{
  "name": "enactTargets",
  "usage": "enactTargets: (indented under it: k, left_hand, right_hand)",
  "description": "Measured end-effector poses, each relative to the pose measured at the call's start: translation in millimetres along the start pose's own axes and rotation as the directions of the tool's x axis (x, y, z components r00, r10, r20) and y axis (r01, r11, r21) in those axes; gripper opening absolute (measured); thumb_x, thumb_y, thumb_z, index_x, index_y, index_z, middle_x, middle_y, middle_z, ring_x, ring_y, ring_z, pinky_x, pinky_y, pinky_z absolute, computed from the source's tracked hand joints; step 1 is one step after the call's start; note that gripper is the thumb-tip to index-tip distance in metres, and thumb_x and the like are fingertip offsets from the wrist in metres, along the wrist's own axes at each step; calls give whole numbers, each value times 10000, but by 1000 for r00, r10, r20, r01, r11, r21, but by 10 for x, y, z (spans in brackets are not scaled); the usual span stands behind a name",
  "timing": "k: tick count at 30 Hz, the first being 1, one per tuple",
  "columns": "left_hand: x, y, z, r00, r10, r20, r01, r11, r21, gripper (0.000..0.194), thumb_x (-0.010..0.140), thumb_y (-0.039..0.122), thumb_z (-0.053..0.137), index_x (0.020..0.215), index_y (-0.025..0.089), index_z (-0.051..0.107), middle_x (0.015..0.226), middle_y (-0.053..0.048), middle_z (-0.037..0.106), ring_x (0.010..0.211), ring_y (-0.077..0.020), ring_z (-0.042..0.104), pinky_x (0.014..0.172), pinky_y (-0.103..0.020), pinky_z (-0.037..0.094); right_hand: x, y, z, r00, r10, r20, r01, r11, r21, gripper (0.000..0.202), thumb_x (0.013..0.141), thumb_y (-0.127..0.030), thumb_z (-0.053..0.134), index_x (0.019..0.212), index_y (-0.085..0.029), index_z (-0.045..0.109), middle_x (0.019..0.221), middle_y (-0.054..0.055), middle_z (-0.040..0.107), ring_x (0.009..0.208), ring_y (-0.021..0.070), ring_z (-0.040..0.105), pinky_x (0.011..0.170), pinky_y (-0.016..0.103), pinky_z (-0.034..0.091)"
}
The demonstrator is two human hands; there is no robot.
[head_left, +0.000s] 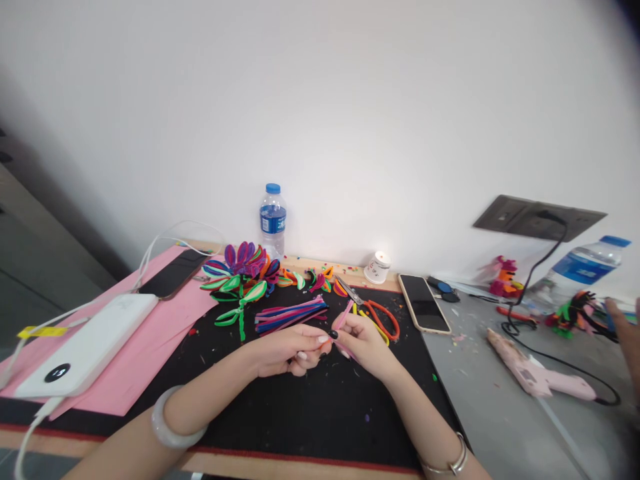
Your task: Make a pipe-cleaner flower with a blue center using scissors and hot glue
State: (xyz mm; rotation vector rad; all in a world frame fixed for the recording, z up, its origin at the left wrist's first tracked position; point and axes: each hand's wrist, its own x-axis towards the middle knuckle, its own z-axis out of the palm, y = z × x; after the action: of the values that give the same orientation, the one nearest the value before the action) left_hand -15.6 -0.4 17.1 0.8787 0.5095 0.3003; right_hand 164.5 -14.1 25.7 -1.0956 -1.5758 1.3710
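Note:
Over the black mat (300, 417), my left hand (287, 350) and my right hand (363, 343) meet fingertip to fingertip. A pink pipe cleaner (345, 313) sticks up from the pinched thumb and finger of my right hand. The fingers of my left hand are closed at a small orange bit, mostly covered, whose kind I cannot make out. Just behind my hands lies a bundle of blue, purple and pink pipe cleaners (290, 315). Orange-handled scissors (383, 319) rest beyond my right hand, beside a yellow pipe cleaner partly hidden by it.
Pipe-cleaner flowers (243, 267) with green stems stand left of the bundle. Behind them is a water bottle (273, 220). A paper cup (377, 268), a phone (424, 303) and a pink glue gun (537, 373) are rightward. A white power bank (90, 343) lies left. Another person's hand (627, 333) shows far right.

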Motion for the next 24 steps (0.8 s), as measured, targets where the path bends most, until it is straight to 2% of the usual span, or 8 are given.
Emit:
enactTargets:
  k: [4,10,15,19,24]
  left_hand:
    - [4,-17,-4,1000,-24,17,24,1000,15,236,777,364,538,728,145,464,512,84,195,448,-50,92,413,-190,53]
    - [-6,-26,-18,997,-61,44,59,997,39,242,754,355,570,706,139,474,521,83,195,450,-46,101,417,-194,54]
    - [7,-58,-56,997,-68,35,66,995,68,251,757,369,562,714,138,476,546,77,212,443,-41,118,418,-201,52]
    - [13,-54,-62,998,-58,10,57,993,101,275,750,399,563,719,140,475,541,78,225,439,-38,123,417,-204,53]
    - [12,-48,-50,1000,-20,-14,22,989,145,273,768,404,533,732,138,486,502,84,232,437,-45,126,417,-208,69]
  right_hand:
    - [-14,7,-14,998,-59,38,59,998,-9,117,714,-375,604,623,-303,625,448,-10,591,391,86,524,367,241,333]
    - [-16,59,-29,981,-172,85,174,985,-14,94,723,-368,596,648,-328,638,497,2,638,427,114,575,335,249,332]
    - [-18,48,-20,988,-100,118,109,992,-64,138,727,-380,588,615,-308,626,516,2,639,419,95,558,329,226,318]
    - [-21,33,-9,991,-20,132,34,993,-111,180,729,-381,570,608,-252,600,469,-24,575,353,55,467,328,193,286]
    - [-8,38,1,988,44,148,-23,990,-136,250,761,-370,530,580,-197,544,455,-39,498,365,47,374,361,194,258]
